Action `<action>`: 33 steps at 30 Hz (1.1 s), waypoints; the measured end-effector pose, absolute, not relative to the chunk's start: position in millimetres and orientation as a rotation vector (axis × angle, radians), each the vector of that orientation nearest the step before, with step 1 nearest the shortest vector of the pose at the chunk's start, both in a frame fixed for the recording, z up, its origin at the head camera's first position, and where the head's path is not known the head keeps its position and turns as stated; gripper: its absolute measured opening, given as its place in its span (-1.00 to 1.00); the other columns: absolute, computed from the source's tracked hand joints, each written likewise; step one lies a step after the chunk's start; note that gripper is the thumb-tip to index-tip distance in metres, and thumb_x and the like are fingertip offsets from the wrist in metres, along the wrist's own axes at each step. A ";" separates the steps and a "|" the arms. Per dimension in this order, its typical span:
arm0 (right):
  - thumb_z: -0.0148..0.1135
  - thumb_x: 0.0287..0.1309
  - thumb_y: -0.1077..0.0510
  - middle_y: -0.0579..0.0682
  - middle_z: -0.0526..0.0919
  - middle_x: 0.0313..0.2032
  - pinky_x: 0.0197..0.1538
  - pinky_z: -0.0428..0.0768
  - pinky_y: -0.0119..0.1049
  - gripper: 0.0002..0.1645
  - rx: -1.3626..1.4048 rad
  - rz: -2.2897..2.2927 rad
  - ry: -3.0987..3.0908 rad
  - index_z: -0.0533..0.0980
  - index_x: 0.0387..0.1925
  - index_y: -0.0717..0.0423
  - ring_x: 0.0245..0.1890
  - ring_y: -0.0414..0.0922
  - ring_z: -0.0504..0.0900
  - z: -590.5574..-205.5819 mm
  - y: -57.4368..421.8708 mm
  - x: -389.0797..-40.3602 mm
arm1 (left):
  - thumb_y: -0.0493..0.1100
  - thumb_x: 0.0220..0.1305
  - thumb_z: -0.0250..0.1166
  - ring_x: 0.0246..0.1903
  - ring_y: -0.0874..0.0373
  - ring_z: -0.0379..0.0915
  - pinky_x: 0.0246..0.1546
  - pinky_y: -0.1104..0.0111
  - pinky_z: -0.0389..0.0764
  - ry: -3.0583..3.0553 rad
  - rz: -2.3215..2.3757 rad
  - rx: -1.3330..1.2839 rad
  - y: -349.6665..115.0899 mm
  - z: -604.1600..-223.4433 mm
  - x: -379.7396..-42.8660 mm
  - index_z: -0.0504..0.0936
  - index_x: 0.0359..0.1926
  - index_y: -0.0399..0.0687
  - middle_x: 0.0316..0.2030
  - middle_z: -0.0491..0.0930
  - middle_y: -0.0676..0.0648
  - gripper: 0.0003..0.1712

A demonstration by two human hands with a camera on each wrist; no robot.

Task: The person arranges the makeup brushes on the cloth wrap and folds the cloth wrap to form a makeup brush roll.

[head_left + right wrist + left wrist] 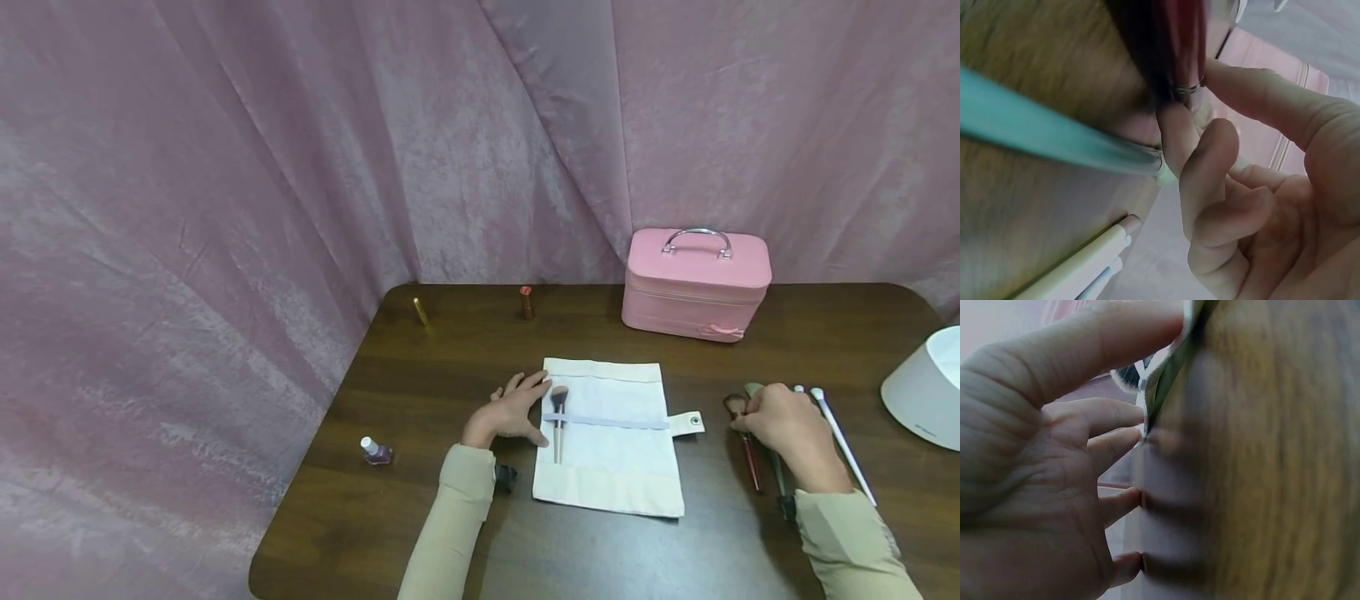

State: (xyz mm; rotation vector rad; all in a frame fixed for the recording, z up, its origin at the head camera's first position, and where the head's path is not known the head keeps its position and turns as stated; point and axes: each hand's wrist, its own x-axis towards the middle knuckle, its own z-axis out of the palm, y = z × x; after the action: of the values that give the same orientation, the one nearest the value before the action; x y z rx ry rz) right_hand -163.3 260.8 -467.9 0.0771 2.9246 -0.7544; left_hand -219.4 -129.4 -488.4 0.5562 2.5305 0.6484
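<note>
A white fabric brush roll (618, 471) lies unrolled at the middle of the table, with one makeup brush (558, 398) under its elastic band. My left hand (510, 412) rests at the roll's left edge, thumb and fingers spread and fairly straight, fingertips touching cloth and table in the left wrist view. To the right, my right hand (787, 425) pinches a red-handled makeup brush (1182, 50) near its metal ferrule between thumb and forefinger; its other fingers are curled. Beside it lie a green-handled brush (1066, 134) and white-handled brushes (847, 450), partly hidden by the hand in the head view.
A pink vanity case (697, 283) stands at the back. Near the back edge are a lipstick (527, 303) and a small gold tube (421, 312). Purple nail polish (377, 452) lies at the left; a white rounded object (926, 396) stands far right.
</note>
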 end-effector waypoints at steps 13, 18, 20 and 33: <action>0.41 0.06 0.17 0.07 0.54 -0.58 -0.53 0.33 -0.17 -0.77 0.080 -0.808 2.945 0.59 -0.53 0.25 -0.55 0.01 0.46 -461.0 258.3 -167.9 | -0.13 0.07 0.60 0.57 -0.10 -0.37 0.42 -0.23 -0.17 2.530 0.647 0.555 -130.4 -488.0 -218.1 0.13 0.59 0.00 0.61 -0.14 0.06 0.15; 0.40 0.05 0.14 0.29 0.69 -0.39 -0.48 0.45 -0.09 -0.65 0.054 -0.872 3.044 0.64 -0.32 0.44 -0.43 0.19 0.59 -454.8 257.6 -173.2 | -0.11 0.09 0.60 0.57 -0.09 -0.36 0.42 -0.22 -0.15 2.543 0.625 0.561 -129.5 -488.9 -219.9 0.13 0.59 0.02 0.61 -0.15 0.08 0.15; 0.38 0.06 0.13 0.27 0.71 -0.40 -0.47 0.45 -0.09 -0.64 0.066 -0.918 3.062 0.64 -0.30 0.44 -0.42 0.21 0.62 -452.5 256.0 -175.1 | -0.11 0.09 0.59 0.57 -0.09 -0.37 0.42 -0.22 -0.15 2.542 0.622 0.564 -129.1 -489.0 -220.0 0.13 0.59 0.02 0.61 -0.15 0.07 0.15; 0.27 0.24 0.21 0.20 0.73 -0.43 -0.53 0.63 -0.28 -0.57 0.203 -1.366 2.892 0.52 -0.05 0.56 -0.56 -0.07 0.71 -442.6 232.2 -187.9 | -0.10 0.08 0.60 0.57 -0.08 -0.36 0.43 -0.21 -0.13 2.542 0.611 0.553 -129.6 -489.1 -219.7 0.14 0.59 0.03 0.61 -0.14 0.08 0.14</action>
State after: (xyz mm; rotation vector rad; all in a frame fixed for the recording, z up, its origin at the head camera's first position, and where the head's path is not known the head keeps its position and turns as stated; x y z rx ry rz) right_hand -187.9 232.2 -442.6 0.2026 2.8921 -1.3662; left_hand -219.7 -129.6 -489.1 0.5529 2.5422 0.6115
